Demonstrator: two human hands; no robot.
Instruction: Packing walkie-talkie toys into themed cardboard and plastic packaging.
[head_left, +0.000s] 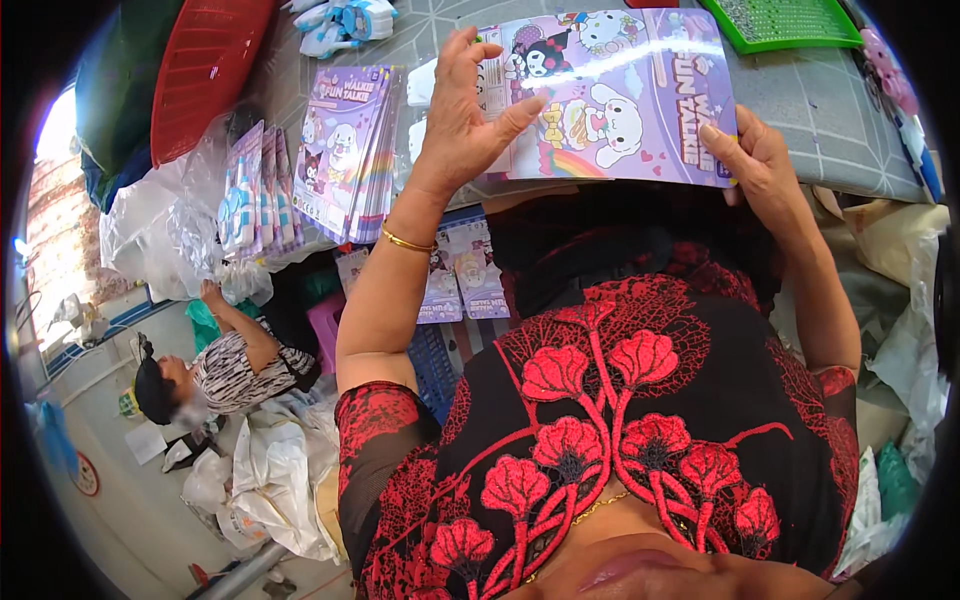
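Note:
A large purple printed card [620,110] with cartoon characters lies tilted over the near edge of the table. My right hand [755,160] pinches its lower right corner, thumb on top and fingers beneath. At the card's left end, my left hand [465,115] is open, its fingers stretched away from me. The left thumb rests on or just above the printed face; contact is hard to tell. White pieces [420,85] lie partly hidden behind the left hand. Left of it stands a fanned stack of similar purple cards [345,150].
Packed cards with blue-and-white toys [255,195] stand beside clear plastic bags [165,215]. Loose blue-and-white toys [345,25] lie farther back, near a red tray [210,70]. A green tray [785,25] of small parts and a blue pen [918,155] are right. Another person [235,365] works at left.

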